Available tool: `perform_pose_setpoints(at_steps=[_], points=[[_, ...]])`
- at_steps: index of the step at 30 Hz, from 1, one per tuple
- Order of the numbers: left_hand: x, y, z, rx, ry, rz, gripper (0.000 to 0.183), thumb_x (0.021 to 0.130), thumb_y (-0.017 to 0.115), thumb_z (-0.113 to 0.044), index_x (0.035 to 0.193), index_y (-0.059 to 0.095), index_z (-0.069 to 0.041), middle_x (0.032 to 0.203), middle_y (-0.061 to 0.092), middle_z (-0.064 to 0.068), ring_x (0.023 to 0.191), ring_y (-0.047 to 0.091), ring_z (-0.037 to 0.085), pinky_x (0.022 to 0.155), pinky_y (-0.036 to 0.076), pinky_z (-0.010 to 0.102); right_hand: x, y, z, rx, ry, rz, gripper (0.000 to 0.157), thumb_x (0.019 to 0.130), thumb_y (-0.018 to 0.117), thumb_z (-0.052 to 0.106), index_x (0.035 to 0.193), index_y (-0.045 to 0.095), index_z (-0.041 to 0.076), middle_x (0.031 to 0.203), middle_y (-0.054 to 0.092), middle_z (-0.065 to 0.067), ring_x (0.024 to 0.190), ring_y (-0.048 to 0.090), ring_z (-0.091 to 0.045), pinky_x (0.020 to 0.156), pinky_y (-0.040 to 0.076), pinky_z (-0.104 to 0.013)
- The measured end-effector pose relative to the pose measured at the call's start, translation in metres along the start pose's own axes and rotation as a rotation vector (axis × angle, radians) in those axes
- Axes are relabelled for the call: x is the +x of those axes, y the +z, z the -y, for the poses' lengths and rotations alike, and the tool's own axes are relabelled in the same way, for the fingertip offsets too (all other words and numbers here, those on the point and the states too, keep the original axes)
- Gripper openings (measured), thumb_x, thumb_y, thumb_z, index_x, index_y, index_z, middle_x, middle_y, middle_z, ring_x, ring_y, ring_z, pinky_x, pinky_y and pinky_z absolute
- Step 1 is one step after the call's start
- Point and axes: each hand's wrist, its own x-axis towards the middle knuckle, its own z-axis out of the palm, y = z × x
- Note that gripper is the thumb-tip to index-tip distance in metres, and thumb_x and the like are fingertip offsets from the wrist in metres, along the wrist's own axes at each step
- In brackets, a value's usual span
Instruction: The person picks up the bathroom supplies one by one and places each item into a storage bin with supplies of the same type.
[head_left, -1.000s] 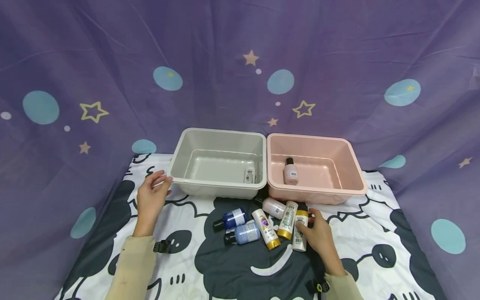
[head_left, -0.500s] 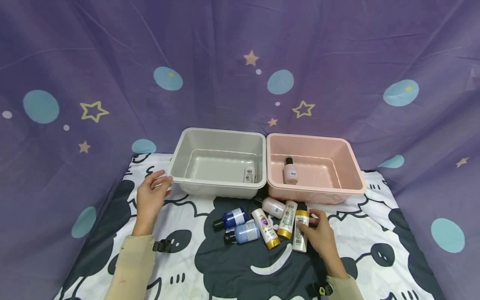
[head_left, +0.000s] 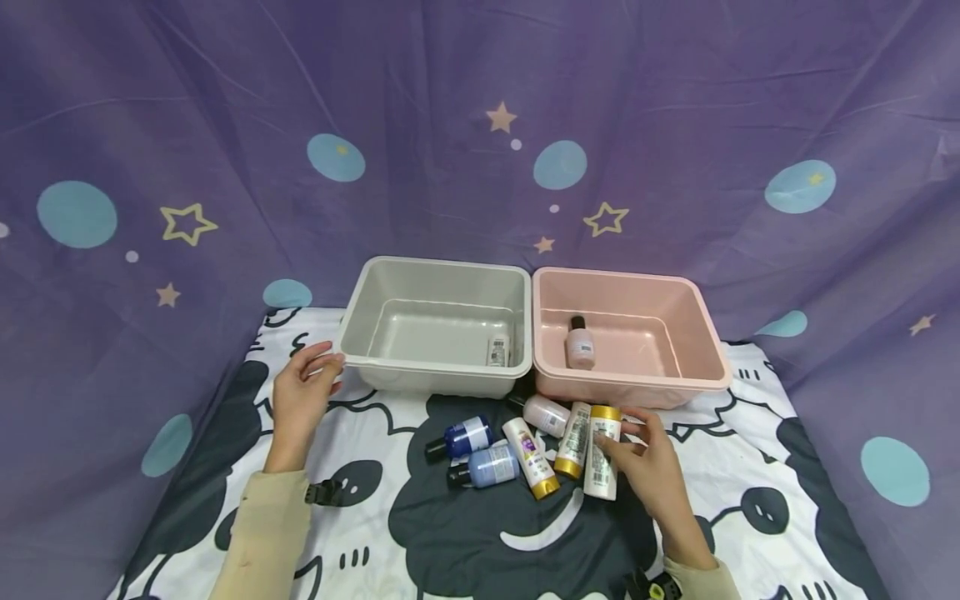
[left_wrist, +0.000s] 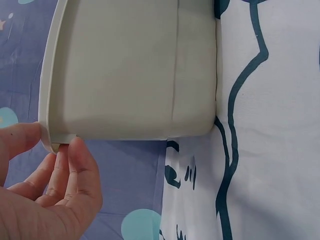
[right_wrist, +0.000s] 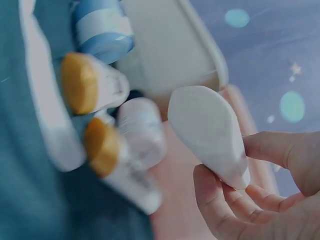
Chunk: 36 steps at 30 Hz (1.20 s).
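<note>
My right hand [head_left: 654, 473] pinches a white bottle with a gold cap [head_left: 600, 479] between thumb and fingers, in front of the pink bin. The right wrist view shows its rounded white base end close up. My left hand [head_left: 302, 404] holds the left front corner of the grey bin [head_left: 431, 379]; in the left wrist view thumb and fingertips pinch its rim [left_wrist: 49, 90]. Beside the held bottle lie two similar gold-capped bottles [head_left: 572, 442], a pale pink bottle [head_left: 546, 415], a dark blue bottle [head_left: 468, 437] and a light blue bottle [head_left: 493, 467].
The pink bin [head_left: 633, 392] stands against the grey one and holds a pink bottle with a black cap [head_left: 581, 346]. In the grey bin's right end lies a small white bottle [head_left: 498, 350]. A purple curtain [head_left: 450, 200] hangs behind, and a sheep-patterned cloth [head_left: 420, 542] lies underneath.
My right hand has lifted the gold-capped bottle slightly, its cap end shifting toward the pink bin. The left hand stays at the grey bin's corner.
</note>
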Motion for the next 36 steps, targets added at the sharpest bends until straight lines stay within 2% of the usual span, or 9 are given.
perform_pose_setpoints(at_steps=[7,10,15,25,28,31,36], points=[[-0.001,-0.002,-0.003,0.039,-0.015,0.017,0.041,0.096,0.07,-0.019,0.133,0.062,-0.005,0.11,0.068,0.007,0.088,0.068,0.009,0.071,0.058,0.019,0.005,-0.001,0.044,0.009,-0.215,0.017,0.06,0.085,0.077,-0.004,0.136,0.047,-0.001,0.118,0.063,-0.024,0.084,0.067,-0.019,0.067,0.057,-0.025],[-0.001,-0.002,-0.003,0.03,-0.013,0.01,0.041,0.096,0.071,-0.018,0.133,0.062,-0.004,0.109,0.068,0.006,0.087,0.068,0.008,0.07,0.057,0.019,0.017,0.003,0.066,0.039,-0.288,0.042,0.06,0.085,0.076,-0.006,0.137,0.046,-0.002,0.118,0.063,-0.024,0.087,0.067,-0.021,0.071,0.057,-0.025],[-0.001,-0.001,-0.003,0.034,-0.01,0.004,0.039,0.096,0.07,-0.017,0.131,0.062,-0.003,0.111,0.068,0.009,0.085,0.067,0.004,0.07,0.057,0.018,0.043,0.013,0.098,0.082,-0.339,0.067,0.058,0.086,0.076,-0.003,0.137,0.047,-0.001,0.119,0.063,-0.023,0.088,0.065,-0.024,0.073,0.056,-0.024],[0.001,0.0,-0.002,0.027,-0.014,0.001,0.039,0.095,0.07,-0.017,0.131,0.063,-0.003,0.114,0.067,0.011,0.084,0.066,0.003,0.07,0.058,0.02,0.098,0.047,0.151,0.108,-0.35,0.156,0.06,0.086,0.078,0.005,0.138,0.048,0.0,0.118,0.063,-0.019,0.096,0.062,-0.026,0.076,0.055,-0.03],[0.001,-0.001,-0.002,0.024,-0.009,-0.007,0.038,0.095,0.071,-0.016,0.13,0.064,-0.003,0.113,0.068,0.01,0.084,0.067,0.003,0.07,0.058,0.02,0.115,0.061,0.164,0.114,-0.327,0.185,0.059,0.086,0.079,0.007,0.136,0.048,0.002,0.117,0.064,-0.017,0.094,0.062,-0.026,0.071,0.057,-0.033],[0.001,-0.001,-0.002,0.017,-0.003,-0.013,0.037,0.094,0.072,-0.016,0.128,0.065,-0.003,0.111,0.069,0.01,0.083,0.067,0.004,0.069,0.058,0.02,0.134,0.077,0.174,0.125,-0.316,0.221,0.058,0.086,0.078,0.008,0.136,0.047,0.002,0.117,0.065,-0.018,0.09,0.062,-0.027,0.065,0.058,-0.032],[0.002,0.0,-0.001,0.007,-0.011,-0.026,0.035,0.094,0.072,-0.016,0.126,0.066,-0.004,0.107,0.069,0.006,0.083,0.067,0.005,0.068,0.058,0.019,0.166,0.105,0.183,0.129,-0.29,0.314,0.059,0.087,0.078,0.009,0.136,0.045,0.001,0.122,0.062,-0.02,0.1,0.064,-0.029,0.068,0.06,-0.033]])
